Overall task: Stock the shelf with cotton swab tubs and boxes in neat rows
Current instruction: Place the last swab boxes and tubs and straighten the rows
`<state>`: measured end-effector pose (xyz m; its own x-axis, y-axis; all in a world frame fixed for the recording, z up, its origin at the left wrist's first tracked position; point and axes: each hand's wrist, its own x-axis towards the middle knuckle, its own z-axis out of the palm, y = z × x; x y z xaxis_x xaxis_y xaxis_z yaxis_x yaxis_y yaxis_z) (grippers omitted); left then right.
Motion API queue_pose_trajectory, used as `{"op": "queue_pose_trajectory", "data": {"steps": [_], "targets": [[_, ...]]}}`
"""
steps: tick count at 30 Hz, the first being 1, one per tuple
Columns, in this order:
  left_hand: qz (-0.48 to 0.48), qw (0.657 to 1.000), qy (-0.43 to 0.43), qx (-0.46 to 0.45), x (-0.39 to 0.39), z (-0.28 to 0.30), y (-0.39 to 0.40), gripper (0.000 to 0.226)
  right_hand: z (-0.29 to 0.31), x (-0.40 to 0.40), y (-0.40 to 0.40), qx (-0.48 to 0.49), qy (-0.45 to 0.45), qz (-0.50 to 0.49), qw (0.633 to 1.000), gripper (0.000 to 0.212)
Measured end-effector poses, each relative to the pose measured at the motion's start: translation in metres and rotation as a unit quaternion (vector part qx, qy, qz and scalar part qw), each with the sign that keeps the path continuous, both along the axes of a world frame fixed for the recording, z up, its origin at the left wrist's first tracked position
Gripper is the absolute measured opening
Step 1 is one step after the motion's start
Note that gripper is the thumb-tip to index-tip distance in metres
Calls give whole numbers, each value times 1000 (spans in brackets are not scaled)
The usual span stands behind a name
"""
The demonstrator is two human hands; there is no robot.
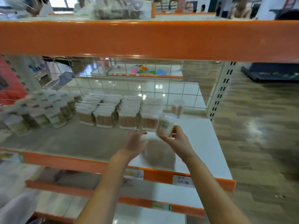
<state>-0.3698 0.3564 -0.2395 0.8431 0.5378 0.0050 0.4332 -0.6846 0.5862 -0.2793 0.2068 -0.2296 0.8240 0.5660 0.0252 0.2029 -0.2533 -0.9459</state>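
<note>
My right hand [175, 139] grips a clear round cotton swab tub [165, 125] with a white lid, held just above the white shelf board [202, 143]. My left hand [135, 140] hovers empty beside it, fingers spread, just left of the tub. Behind them stand rows of clear rectangular swab boxes [116, 110] with wooden sticks. One round tub [177, 107] stands alone at the right end of those rows. Stacked round tubs with white lids [42, 109] fill the shelf's left side.
An orange beam [145, 39] of the upper shelf crosses overhead. A wire grid [145, 88] backs the shelf and a perforated upright post [221, 89] marks its right end. Price tags [182, 181] sit on the orange front edge. Wooden floor lies to the right.
</note>
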Motion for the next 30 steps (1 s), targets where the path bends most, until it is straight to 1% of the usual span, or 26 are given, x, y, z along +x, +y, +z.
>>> {"op": "queue_pose_trajectory", "data": {"steps": [4,8,12,15,17,19,22,24,30], "targets": [[26,999,34,-9,-23,5,23,39,3,-19,20,-6,4,15,1000,40],[38,997,67,15,-53,9,45,40,3,-44,44,-15,18,35,999,44],[63,997,42,20,-88,13,61,39,3,-69,70,-34,25,45,998,44],[78,995,34,44,-115,14,73,38,0,-88,90,-32,16,53,998,39],[84,995,26,48,-132,15,82,38,-1,-100,104,-44,22,55,997,40],[83,995,24,43,-148,19,92,38,-1,-110,121,-55,28,59,996,42],[91,995,36,31,-173,23,110,39,4,-128,144,-37,41,63,996,39],[101,994,37,22,-190,25,122,40,8,-142,157,-34,33,75,996,38],[130,991,25,13,-242,20,150,40,11,-189,188,-40,29,117,992,48]]}}
